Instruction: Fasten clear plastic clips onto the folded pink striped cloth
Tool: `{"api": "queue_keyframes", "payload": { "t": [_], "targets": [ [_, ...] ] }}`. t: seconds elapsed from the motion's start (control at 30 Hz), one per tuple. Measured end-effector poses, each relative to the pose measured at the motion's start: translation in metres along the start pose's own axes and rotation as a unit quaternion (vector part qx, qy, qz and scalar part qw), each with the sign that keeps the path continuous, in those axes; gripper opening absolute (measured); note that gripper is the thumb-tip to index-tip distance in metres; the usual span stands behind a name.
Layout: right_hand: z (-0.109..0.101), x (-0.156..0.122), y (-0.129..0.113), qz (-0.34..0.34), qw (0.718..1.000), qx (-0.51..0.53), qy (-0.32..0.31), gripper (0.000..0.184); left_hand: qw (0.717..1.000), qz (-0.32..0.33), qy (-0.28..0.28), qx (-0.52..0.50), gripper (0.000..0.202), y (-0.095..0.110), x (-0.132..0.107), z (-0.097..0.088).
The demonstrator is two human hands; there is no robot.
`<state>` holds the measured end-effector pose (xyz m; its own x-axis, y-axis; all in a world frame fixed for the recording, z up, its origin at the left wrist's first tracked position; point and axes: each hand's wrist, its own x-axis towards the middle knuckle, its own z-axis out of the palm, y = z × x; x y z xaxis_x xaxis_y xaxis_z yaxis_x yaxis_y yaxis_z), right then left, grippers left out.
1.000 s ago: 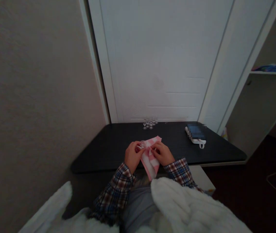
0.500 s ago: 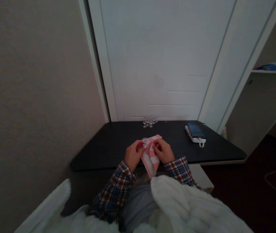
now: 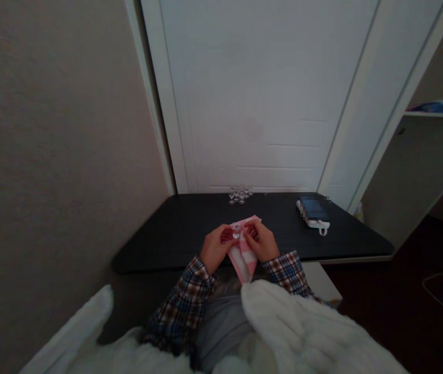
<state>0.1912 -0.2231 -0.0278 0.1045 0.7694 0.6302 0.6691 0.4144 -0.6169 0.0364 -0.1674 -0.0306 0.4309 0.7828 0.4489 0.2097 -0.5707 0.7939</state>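
Note:
My left hand [image 3: 214, 249] and my right hand [image 3: 262, 242] are close together over the near edge of a black table [image 3: 174, 234]. Between them is a tiny clear stemmed glass [image 3: 236, 230], pinched by my left fingers. A pink and white striped cloth [image 3: 244, 257] is gripped in my right hand, pressed against the glass, and hangs down below both hands. Both hands are closed. Plaid sleeves cover my wrists.
Several tiny clear glasses [image 3: 240, 194] stand in a cluster at the table's far edge by a white door [image 3: 260, 93]. A phone on a white power bank [image 3: 314, 212] lies at the right. White fleece [image 3: 303, 332] covers my lap. A shelf [image 3: 432, 115] is at the right.
The small glass has come up from behind the cloth and now shows between my fingertips. My hands have shifted slightly up and closer together.

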Motion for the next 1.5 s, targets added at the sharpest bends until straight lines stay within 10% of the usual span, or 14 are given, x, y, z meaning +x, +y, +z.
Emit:
{"api": "queue_keyframes", "payload": {
  "t": [1.5],
  "targets": [
    [0.002, 0.001, 0.01, 0.0, 0.992, -0.096, -0.086, 0.015, 0.994, -0.023, -0.037, -0.105, 0.02, 0.0, 0.002, -0.002]
  ]
}}
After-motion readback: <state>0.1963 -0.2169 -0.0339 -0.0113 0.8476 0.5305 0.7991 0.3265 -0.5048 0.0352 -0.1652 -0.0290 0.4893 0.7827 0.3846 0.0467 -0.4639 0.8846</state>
